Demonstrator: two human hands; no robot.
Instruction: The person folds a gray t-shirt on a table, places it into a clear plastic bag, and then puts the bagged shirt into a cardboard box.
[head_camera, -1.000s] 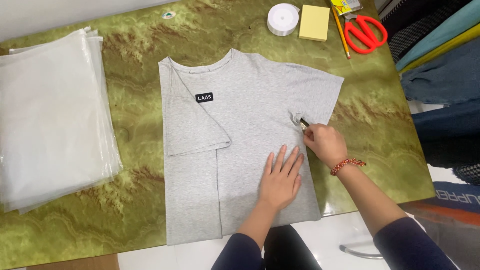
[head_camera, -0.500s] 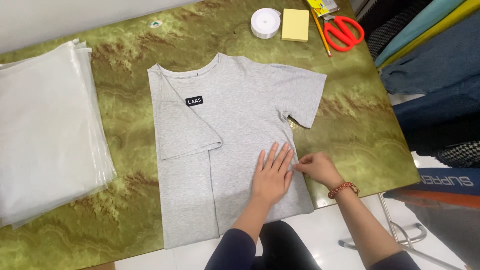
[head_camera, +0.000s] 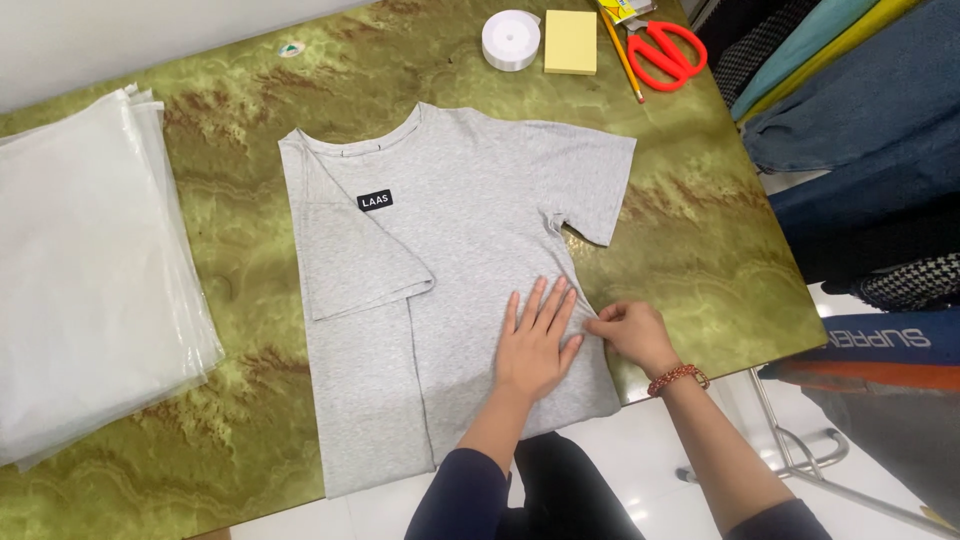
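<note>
Green marbled desk (head_camera: 720, 250) carrying a grey T-shirt (head_camera: 470, 250), stacked clear bags (head_camera: 90, 270), white tape roll (head_camera: 511, 40), yellow sticky notes (head_camera: 570, 42), pencil (head_camera: 622, 55), red scissors (head_camera: 665, 52).

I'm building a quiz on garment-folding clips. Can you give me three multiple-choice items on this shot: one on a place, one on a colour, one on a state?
1. Where do the scissors lie?
A. on the plastic bags
B. at the table's far edge, right of the yellow notepad
C. on the shirt

2. What colour is the T-shirt?
A. grey
B. blue
C. white

3. How is the left hand?
A. in a fist
B. lifted off
C. pressed flat on the shirt

Answers: 1 B, red handles lie beside the notepad; 2 A, the cloth is heather grey; 3 C, fingers spread on the fabric while the right hand pinches the side edge.
</note>
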